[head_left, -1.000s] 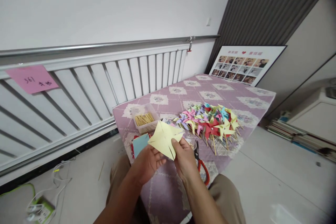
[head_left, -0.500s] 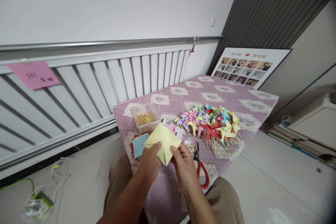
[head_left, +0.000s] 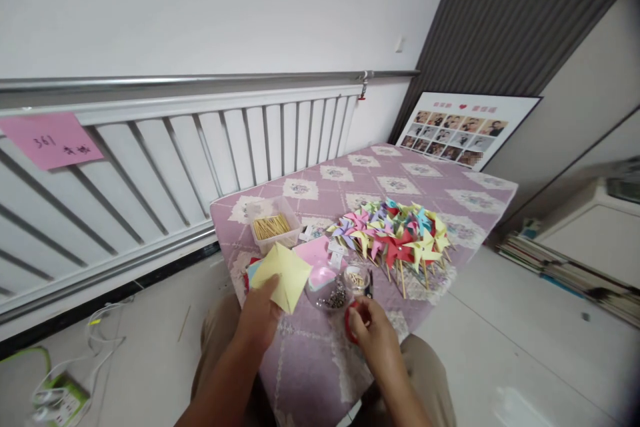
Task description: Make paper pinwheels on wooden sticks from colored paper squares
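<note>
Yellow paper (head_left: 287, 273) sits in the left hand (head_left: 261, 312)

Right hand, off the yellow paper (head_left: 290, 275) and now over the scissors (head_left: 351, 328), lower centre; paper shifted left, in left hand (head_left: 260, 315) alone; metal fasteners (head_left: 335, 296) newly exposed between.

Pale room, radiator along the wall

Before you, a lilac-patterned tabletop (head_left: 310, 373) adjoins a white radiator (head_left: 230, 147); a photo board (head_left: 450, 127) leans by grey ribbed panelling (head_left: 505, 20), above a glossy light floor (head_left: 480, 347).
</note>
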Demonstrator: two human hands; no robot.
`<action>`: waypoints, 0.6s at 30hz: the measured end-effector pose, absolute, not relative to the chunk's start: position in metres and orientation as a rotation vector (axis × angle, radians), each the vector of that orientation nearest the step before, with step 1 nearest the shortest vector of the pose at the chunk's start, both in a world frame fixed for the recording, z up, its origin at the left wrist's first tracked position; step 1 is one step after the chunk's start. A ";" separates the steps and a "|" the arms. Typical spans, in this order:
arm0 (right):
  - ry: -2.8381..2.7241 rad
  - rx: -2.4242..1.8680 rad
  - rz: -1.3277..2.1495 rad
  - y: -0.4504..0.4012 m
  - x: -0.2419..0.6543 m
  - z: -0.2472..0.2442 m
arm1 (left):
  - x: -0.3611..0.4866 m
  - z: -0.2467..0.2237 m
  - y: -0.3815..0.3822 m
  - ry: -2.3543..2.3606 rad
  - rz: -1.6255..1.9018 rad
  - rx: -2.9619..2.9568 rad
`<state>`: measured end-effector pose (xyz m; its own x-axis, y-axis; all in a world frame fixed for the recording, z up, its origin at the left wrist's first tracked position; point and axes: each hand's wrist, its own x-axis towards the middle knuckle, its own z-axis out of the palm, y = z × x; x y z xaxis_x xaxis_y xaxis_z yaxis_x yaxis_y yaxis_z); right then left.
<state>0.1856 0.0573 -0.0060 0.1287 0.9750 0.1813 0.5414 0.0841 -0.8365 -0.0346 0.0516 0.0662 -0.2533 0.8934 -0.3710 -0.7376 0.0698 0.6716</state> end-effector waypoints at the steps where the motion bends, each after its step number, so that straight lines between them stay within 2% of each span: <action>1: -1.623 -1.669 0.562 0.057 0.197 -0.014 | -0.038 0.063 0.051 0.973 1.583 0.164; 6: -1.932 -2.110 0.396 0.054 0.222 -0.036 | -0.042 0.052 0.048 1.001 1.576 0.095; 13: -1.885 -2.246 0.484 0.066 0.215 -0.037 | -0.023 0.058 0.048 0.928 1.522 0.174; 18: -1.832 -2.192 0.607 0.066 0.228 -0.029 | -0.020 0.063 0.053 0.897 1.518 0.162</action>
<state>0.2276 0.0661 -0.0291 0.1372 0.9758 -0.1706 0.8847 -0.1981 -0.4220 -0.0204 0.0529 0.0626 -0.1885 0.8957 -0.4027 -0.7848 0.1091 0.6100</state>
